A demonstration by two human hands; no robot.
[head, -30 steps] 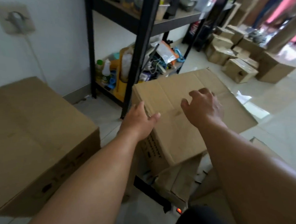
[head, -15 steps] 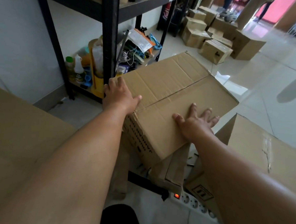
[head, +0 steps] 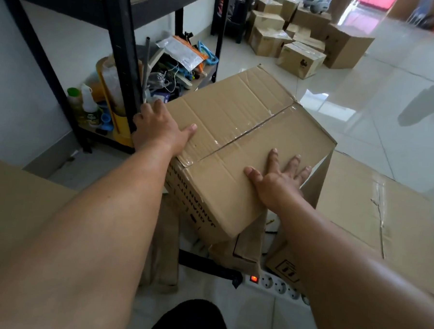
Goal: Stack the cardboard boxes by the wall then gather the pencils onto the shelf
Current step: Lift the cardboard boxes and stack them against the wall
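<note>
Both hands have shifted on the cardboard box (head: 238, 130) since a second ago. The right hand (head: 278, 182) has slid from the middle of the lid to its near right edge. The left hand (head: 160, 131) has gone from the near corner to the far left one.

That box sits tilted on other cardboard, its near corner dipping toward the person, between a big box on the left (head: 20, 204) and a taped box on the right (head: 384, 211). Its taped seam, and so its long axis, runs from the near left up to the far right. The left hand grips the corner, thumb lying on the lid and fingers going over the side, just beside the black post of the shelf (head: 123, 58). The right hand lies flat on the lid with fingers spread, holding nothing.

The wall (head: 14, 78) is to the left, past the left-hand box, so the lift most likely goes leftward. The left hand is nearer that side, and the right would need to get under an edge first.

Tape closes the box, so its contents are hidden. The lowest shelf level holds bottles (head: 88, 102), cables and a plastic pouch (head: 184, 53). A power strip (head: 275, 285) lies on the floor below the box. I cannot make out the pencils.
</note>
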